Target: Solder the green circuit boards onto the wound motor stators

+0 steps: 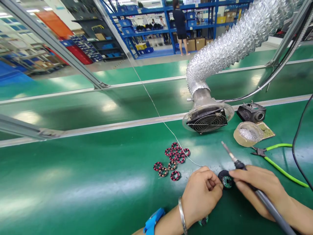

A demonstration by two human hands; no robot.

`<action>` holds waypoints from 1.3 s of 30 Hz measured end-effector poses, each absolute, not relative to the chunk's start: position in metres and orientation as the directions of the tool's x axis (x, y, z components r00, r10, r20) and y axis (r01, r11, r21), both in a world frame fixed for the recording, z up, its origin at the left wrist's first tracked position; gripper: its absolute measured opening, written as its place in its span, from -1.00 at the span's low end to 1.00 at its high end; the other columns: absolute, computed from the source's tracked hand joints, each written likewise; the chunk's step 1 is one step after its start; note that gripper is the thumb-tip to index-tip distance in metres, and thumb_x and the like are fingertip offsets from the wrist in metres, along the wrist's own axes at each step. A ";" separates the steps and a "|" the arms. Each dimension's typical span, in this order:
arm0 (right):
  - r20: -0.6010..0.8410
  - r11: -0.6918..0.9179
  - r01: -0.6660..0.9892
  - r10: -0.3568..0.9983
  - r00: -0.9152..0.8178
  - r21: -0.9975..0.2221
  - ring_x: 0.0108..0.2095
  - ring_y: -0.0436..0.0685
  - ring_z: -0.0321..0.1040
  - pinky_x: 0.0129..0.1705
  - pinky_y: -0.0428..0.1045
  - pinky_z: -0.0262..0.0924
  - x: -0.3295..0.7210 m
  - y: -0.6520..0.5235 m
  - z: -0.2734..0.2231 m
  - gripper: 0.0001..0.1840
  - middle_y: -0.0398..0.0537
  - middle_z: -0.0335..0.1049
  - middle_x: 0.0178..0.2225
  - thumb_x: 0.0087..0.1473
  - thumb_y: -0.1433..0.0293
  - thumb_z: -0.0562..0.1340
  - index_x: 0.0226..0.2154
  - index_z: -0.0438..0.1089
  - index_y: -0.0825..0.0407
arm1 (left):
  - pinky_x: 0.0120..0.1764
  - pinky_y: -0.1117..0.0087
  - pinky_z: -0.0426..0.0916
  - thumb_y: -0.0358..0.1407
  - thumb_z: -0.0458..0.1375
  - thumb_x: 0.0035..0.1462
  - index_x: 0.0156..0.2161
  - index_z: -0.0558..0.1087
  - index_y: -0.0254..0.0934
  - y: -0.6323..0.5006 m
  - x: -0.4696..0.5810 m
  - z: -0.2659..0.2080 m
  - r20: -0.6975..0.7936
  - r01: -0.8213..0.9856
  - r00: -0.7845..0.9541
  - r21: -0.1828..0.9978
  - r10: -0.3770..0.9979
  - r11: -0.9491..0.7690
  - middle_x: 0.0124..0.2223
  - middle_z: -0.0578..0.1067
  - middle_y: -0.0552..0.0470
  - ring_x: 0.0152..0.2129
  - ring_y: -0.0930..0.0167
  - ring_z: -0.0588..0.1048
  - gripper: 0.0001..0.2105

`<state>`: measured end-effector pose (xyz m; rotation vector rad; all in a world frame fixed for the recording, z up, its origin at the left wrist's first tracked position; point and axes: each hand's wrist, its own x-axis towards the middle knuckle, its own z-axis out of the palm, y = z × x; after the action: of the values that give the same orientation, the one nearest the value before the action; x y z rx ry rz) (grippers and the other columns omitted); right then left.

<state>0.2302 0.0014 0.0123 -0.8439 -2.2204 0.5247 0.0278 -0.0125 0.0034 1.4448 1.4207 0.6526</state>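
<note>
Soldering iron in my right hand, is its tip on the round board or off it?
Off: the soldering iron points away, its tip well apart from the round board.

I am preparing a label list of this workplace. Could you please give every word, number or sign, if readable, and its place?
No text is readable.
Pale labels on the blue shelves: too small, blurred.
Soldering iron, green-handled pliers: no lettering I can make out.

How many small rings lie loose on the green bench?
10: seven rings clustered at the far end, two side by side at left, one at the near end; the left hand may hide others.
</note>
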 end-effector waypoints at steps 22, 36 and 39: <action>0.423 0.641 0.367 0.742 -0.520 -0.674 -0.26 0.08 0.42 -0.25 -0.04 0.31 0.225 -0.003 -0.012 -0.66 -0.06 0.46 -0.20 0.13 0.56 0.16 -0.04 0.26 -0.05 | -0.54 0.56 0.29 -0.51 0.18 -0.07 -0.49 0.56 -0.30 -0.012 0.034 -0.003 0.033 0.391 0.189 0.914 0.981 -0.106 -0.44 0.51 0.02 -0.60 0.52 0.41 -0.86; 0.376 0.635 0.370 0.732 -0.567 -0.678 -0.38 0.04 0.37 -0.33 -0.07 0.29 0.220 0.001 -0.009 -0.68 -0.08 0.46 -0.30 0.15 0.52 0.16 -0.03 0.28 -0.01 | -0.49 0.57 0.34 -0.49 0.21 -0.04 -0.33 0.54 -0.31 -0.004 0.016 -0.005 -0.121 0.299 0.306 0.954 0.944 0.025 -0.41 0.50 0.04 -0.56 0.52 0.44 -0.87; 0.346 0.622 0.355 0.726 -0.594 -0.698 -0.36 0.03 0.36 -0.31 -0.08 0.28 0.221 0.003 -0.007 -0.69 -0.10 0.46 -0.30 0.17 0.52 0.16 -0.03 0.28 -0.02 | -0.42 0.55 0.40 -0.50 0.19 0.00 -0.26 0.56 -0.29 -0.004 0.014 -0.005 0.059 0.295 0.397 0.937 0.916 -0.188 -0.30 0.51 -0.02 -0.46 0.47 0.49 -0.81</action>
<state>0.2209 0.0028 -0.0072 -0.8437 -2.2200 0.7726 0.0139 -0.0042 -0.0046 1.7063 1.0703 0.8207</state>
